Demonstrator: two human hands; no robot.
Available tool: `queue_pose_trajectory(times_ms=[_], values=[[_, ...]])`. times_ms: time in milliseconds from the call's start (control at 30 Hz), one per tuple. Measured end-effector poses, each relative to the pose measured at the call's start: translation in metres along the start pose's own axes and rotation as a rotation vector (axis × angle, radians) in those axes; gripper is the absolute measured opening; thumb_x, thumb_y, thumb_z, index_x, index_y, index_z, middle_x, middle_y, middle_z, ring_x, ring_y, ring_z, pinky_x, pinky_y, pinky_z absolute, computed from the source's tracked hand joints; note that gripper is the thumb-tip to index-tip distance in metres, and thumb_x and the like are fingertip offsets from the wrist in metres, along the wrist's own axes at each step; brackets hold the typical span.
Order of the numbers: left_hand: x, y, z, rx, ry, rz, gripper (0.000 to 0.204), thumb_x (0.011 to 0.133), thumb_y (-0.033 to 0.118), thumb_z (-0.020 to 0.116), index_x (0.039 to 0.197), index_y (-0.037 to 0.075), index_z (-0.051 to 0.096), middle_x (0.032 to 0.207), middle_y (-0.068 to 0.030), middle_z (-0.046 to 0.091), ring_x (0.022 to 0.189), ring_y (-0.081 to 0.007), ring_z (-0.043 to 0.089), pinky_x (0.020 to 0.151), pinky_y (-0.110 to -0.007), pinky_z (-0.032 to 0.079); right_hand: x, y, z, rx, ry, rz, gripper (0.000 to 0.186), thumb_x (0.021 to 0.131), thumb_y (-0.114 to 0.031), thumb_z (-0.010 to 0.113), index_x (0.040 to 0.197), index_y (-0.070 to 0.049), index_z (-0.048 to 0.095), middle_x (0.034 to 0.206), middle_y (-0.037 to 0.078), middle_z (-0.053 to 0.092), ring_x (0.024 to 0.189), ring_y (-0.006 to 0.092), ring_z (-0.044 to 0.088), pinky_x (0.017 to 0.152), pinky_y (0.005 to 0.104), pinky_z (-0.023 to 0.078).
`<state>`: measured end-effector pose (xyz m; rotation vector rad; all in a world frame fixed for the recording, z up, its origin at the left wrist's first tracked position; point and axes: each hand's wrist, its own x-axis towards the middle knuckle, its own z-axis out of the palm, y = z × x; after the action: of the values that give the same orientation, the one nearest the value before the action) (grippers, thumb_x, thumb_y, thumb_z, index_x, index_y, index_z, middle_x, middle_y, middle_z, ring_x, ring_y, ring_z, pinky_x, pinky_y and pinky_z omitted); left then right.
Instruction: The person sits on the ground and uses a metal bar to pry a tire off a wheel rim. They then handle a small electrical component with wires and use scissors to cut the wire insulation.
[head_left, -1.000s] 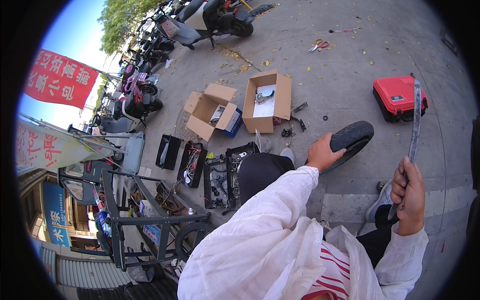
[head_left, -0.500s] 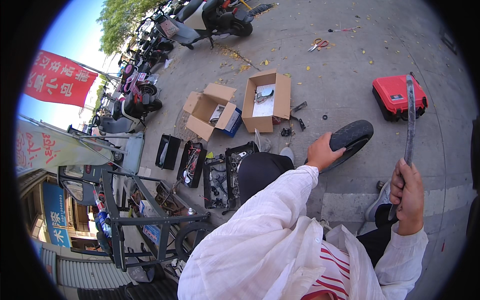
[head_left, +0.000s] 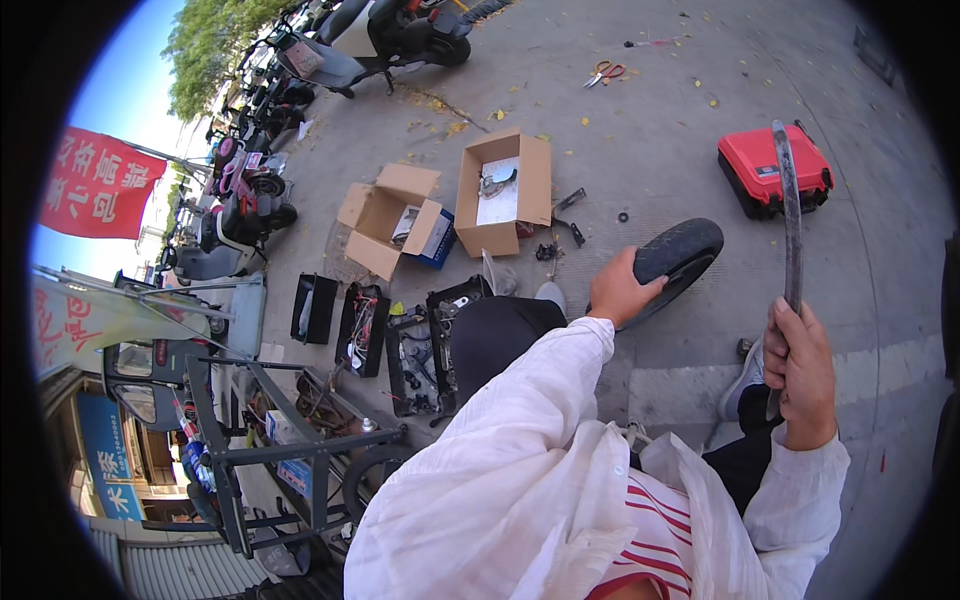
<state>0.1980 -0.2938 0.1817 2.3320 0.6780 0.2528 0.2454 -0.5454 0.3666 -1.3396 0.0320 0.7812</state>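
Note:
A black scooter tyre [head_left: 690, 243] stands tilted in front of me, and my left hand [head_left: 622, 288] grips its near side with the thumb over the rim edge. The far part of the tyre points away to the right. In my right hand [head_left: 800, 360] is a long, flat metal tyre lever [head_left: 789, 215], held upright by its lower part with the fingers wrapped round it. The lever's top end reaches up in front of a red hard case [head_left: 735, 178] on the ground. Lever and tyre are apart.
Two open cardboard boxes [head_left: 530, 180] stand ahead, with black trays of tools and parts [head_left: 362, 330] nearer on the left. A dark metal cart frame [head_left: 290, 450] is at lower left. Red-handled pliers [head_left: 604, 73] lie far off. Parked scooters [head_left: 375, 45] line the far left.
The whole view has shifted, so most things sit a little further left in the picture. Both hands keep their holds on the tyre and the tyre lever.

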Motion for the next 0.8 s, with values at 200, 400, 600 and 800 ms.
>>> queue_pose_trajectory(times_ms=[200, 400, 600, 800], values=[[-0.0003, 0.0004, -0.0014, 0.014, -0.01, -0.004, 0.068, 0.073, 0.048, 0.074, 0.123, 0.006, 0.056, 0.112, -0.0176, 0.065, 0.102, -0.0352, 0.063, 0.085, -0.041, 0.049, -0.0012, -0.0002, 0.0027, -0.035, 0.002, 0.001, 0.023, 0.099, -0.027, 0.053, 0.084, -0.012, 0.046, 0.061, -0.008, 0.037, 0.044, -0.0007, 0.028, 0.038, 0.0172, 0.023], [0.0001, -0.0021, 0.0002, 0.031, 0.012, 0.015, 0.066, 0.073, 0.048, 0.074, 0.121, 0.007, 0.056, 0.11, -0.0173, 0.065, 0.101, -0.035, 0.063, 0.084, -0.041, 0.049, -0.0006, 0.002, 0.0031, -0.064, -0.007, -0.013, 0.023, 0.099, -0.027, 0.053, 0.083, -0.012, 0.046, 0.061, -0.008, 0.037, 0.045, -0.0012, 0.028, 0.038, 0.017, 0.023], [-0.0007, -0.003, 0.0013, 0.029, 0.012, 0.004, 0.065, 0.073, 0.047, 0.074, 0.12, 0.005, 0.056, 0.109, -0.0175, 0.065, 0.099, -0.0354, 0.063, 0.084, -0.042, 0.049, -0.0007, 0.0012, 0.0046, -0.078, -0.021, -0.001, 0.023, 0.099, -0.027, 0.052, 0.084, -0.011, 0.047, 0.061, -0.008, 0.037, 0.045, -0.0006, 0.028, 0.039, 0.0178, 0.023], [-0.0004, -0.004, 0.0022, 0.031, 0.029, 0.032, 0.068, 0.072, 0.049, 0.074, 0.122, 0.006, 0.057, 0.11, -0.0171, 0.065, 0.101, -0.0347, 0.063, 0.086, -0.04, 0.049, -0.0006, 0.0027, 0.0052, -0.122, 0.009, -0.008, 0.024, 0.099, -0.027, 0.052, 0.085, -0.009, 0.05, 0.06, -0.009, 0.037, 0.046, -0.0004, 0.027, 0.04, 0.0186, 0.022]])
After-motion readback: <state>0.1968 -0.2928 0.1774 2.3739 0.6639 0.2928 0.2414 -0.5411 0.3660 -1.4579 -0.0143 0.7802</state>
